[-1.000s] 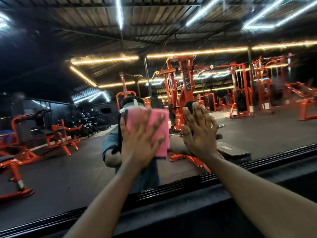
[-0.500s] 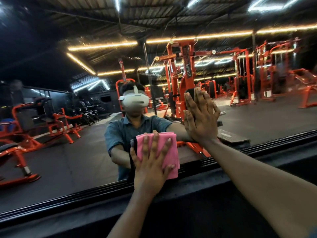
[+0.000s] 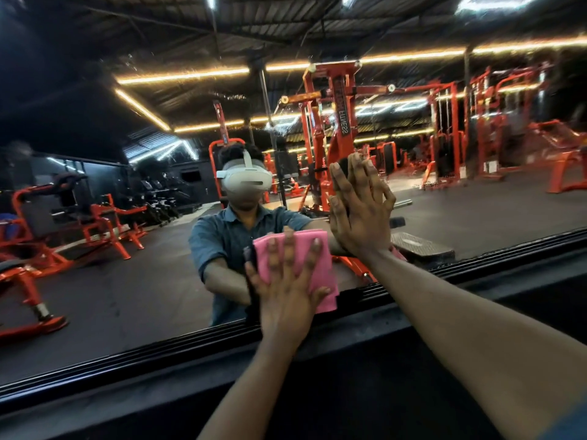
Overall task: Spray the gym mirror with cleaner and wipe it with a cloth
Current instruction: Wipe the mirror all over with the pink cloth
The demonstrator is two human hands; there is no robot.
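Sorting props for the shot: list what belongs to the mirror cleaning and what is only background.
Job:
pink cloth
mirror
left hand pressing the cloth
right hand flat on the glass

Background, reflected:
orange gym machines
ceiling strip lights

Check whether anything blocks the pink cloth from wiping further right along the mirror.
Yes: the right hand lies flat on the mirror, just up and right of the pink cloth under the left hand.

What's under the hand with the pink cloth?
The left hand presses flat on the pink cloth, and behind that is the mirror. The glass directly under the cloth is covered, so any wetness or dirt there can't be seen.
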